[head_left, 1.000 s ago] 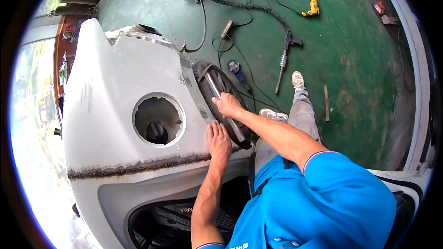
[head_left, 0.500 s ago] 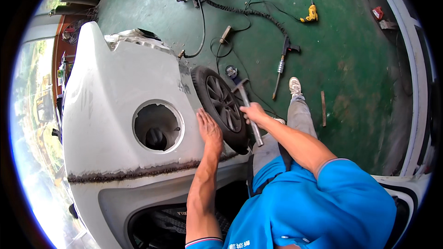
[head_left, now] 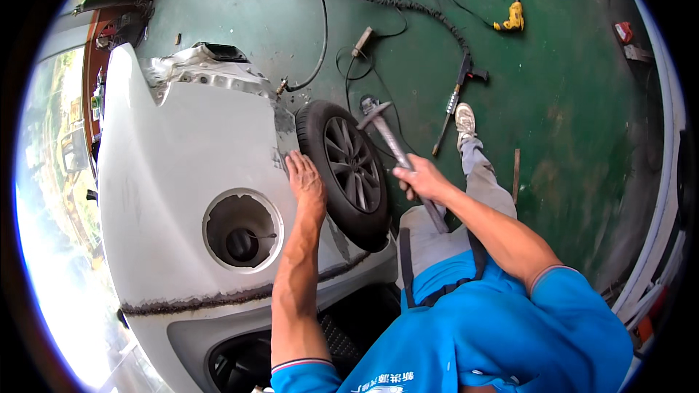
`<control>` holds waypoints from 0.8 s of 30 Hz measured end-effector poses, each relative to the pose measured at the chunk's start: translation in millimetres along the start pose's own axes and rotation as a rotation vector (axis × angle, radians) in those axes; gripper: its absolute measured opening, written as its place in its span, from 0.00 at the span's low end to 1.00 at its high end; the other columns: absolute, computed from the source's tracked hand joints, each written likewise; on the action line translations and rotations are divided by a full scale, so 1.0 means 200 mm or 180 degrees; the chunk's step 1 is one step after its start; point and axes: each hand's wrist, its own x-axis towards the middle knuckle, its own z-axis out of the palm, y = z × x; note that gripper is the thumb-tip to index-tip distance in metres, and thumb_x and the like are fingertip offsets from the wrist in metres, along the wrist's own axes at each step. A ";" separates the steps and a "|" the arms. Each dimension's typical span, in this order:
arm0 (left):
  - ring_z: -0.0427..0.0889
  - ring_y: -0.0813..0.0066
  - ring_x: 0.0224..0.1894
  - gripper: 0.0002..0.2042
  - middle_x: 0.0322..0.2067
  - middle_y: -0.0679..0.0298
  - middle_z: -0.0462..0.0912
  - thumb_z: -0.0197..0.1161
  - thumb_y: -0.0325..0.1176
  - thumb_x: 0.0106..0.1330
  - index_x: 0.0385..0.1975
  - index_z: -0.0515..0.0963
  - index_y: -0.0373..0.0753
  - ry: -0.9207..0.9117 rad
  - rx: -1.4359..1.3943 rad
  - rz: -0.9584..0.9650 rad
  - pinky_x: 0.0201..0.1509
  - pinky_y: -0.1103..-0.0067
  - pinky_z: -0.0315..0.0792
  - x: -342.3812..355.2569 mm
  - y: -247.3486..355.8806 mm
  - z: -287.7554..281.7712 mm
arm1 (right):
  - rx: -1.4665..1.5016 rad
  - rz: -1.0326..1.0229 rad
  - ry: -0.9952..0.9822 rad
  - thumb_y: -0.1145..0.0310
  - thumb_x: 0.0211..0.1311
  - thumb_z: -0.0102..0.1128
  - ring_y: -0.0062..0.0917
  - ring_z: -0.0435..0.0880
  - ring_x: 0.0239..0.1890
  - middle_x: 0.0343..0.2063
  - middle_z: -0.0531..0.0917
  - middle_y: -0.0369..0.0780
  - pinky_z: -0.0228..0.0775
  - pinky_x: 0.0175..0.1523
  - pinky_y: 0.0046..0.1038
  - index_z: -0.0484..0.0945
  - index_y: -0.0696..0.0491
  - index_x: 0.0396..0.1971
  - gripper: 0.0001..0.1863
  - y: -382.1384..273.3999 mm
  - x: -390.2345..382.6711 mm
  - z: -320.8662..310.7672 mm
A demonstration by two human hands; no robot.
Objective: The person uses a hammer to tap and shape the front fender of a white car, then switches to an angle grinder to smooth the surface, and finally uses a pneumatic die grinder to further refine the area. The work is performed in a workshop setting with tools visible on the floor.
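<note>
My left hand (head_left: 306, 180) lies flat, fingers stretched forward, on the white car body panel (head_left: 196, 145) close to its wheel-side edge. My right hand (head_left: 422, 179) is wrapped round the handle of a body hammer (head_left: 388, 133). The hammer's head points away from me, beside the wheel (head_left: 351, 164), and it touches neither wheel nor panel. A round fuel-filler opening (head_left: 242, 230) with a dark cap inside sits left of my left forearm. Bare, scraped patches show along the panel's edge, and a rough brown seam (head_left: 196, 304) crosses its near end.
On the green floor lie a yellow drill (head_left: 512, 16), a long-nosed tool with a gun grip (head_left: 461, 84) on a thick cable, a power strip (head_left: 362, 42) and a thin strip (head_left: 516, 175). The panel's far end (head_left: 207, 73) is torn and crumpled. My foot (head_left: 464, 122) stands by the gun tool.
My left hand has slid forward and left along the panel. My right hand, still gripping the hammer, has moved slightly right. The view has shifted a little.
</note>
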 end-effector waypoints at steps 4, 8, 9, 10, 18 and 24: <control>0.55 0.49 0.76 0.28 0.70 0.43 0.63 0.47 0.38 0.69 0.67 0.67 0.28 -0.0092 -0.0357 0.0189 0.78 0.56 0.45 -0.20 -0.01 -0.13 | -0.1659 -0.0437 0.0219 0.52 0.66 0.61 0.56 0.82 0.40 0.35 0.84 0.54 0.72 0.47 0.46 0.73 0.60 0.45 0.24 -0.02 0.12 0.15; 0.54 0.52 0.76 0.28 0.72 0.45 0.61 0.46 0.38 0.70 0.67 0.67 0.29 -0.0201 -0.0430 0.0175 0.79 0.57 0.45 -0.30 -0.03 -0.17 | -0.0369 -0.0544 -0.0041 0.56 0.69 0.60 0.34 0.83 0.26 0.28 0.83 0.44 0.75 0.34 0.35 0.74 0.59 0.41 0.19 0.02 0.19 0.26; 0.54 0.52 0.76 0.28 0.72 0.45 0.61 0.46 0.37 0.71 0.67 0.67 0.29 -0.0222 -0.0428 0.0172 0.79 0.57 0.45 -0.28 -0.03 -0.20 | 0.0222 -0.0121 -0.0372 0.57 0.70 0.60 0.29 0.83 0.23 0.27 0.82 0.42 0.74 0.31 0.32 0.74 0.58 0.40 0.17 0.03 0.22 0.28; 0.54 0.52 0.77 0.27 0.72 0.45 0.61 0.46 0.37 0.71 0.68 0.67 0.29 -0.0243 -0.0426 0.0169 0.79 0.57 0.45 -0.27 -0.02 -0.21 | 0.0464 0.0034 -0.0623 0.58 0.71 0.59 0.15 0.78 0.20 0.25 0.79 0.36 0.70 0.26 0.23 0.73 0.57 0.36 0.15 0.03 0.23 0.32; 0.53 0.52 0.77 0.29 0.72 0.45 0.60 0.48 0.38 0.69 0.68 0.66 0.29 -0.0302 -0.0743 0.0060 0.79 0.58 0.43 -0.32 0.01 -0.18 | -0.0966 -0.0630 0.0750 0.56 0.67 0.60 0.63 0.79 0.40 0.33 0.81 0.62 0.70 0.46 0.54 0.72 0.63 0.36 0.21 0.14 0.42 0.63; 0.52 0.52 0.77 0.32 0.73 0.45 0.59 0.53 0.40 0.67 0.69 0.64 0.29 -0.0198 -0.0713 -0.0007 0.80 0.57 0.42 -0.33 0.03 -0.11 | -0.1539 -0.0565 0.0492 0.56 0.69 0.57 0.60 0.82 0.42 0.33 0.82 0.63 0.71 0.46 0.56 0.70 0.61 0.39 0.20 0.13 0.42 0.68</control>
